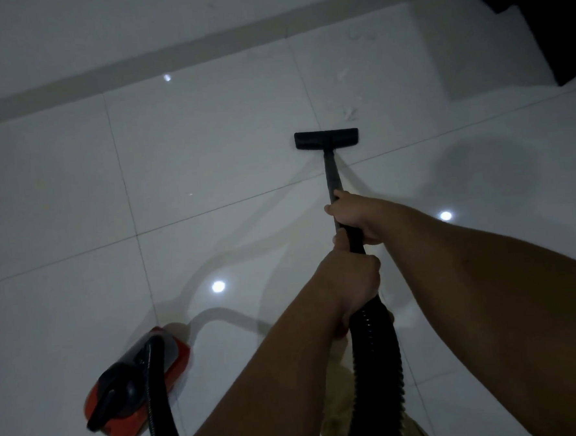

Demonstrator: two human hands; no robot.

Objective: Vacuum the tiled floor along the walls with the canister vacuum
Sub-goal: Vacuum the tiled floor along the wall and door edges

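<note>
Head view: floor nozzle (326,139) lies short of baseboard (202,47).

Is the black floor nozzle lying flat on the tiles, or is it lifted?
It looks flat: the nozzle sits level on the tiled floor with no gap visible beneath it.
</note>
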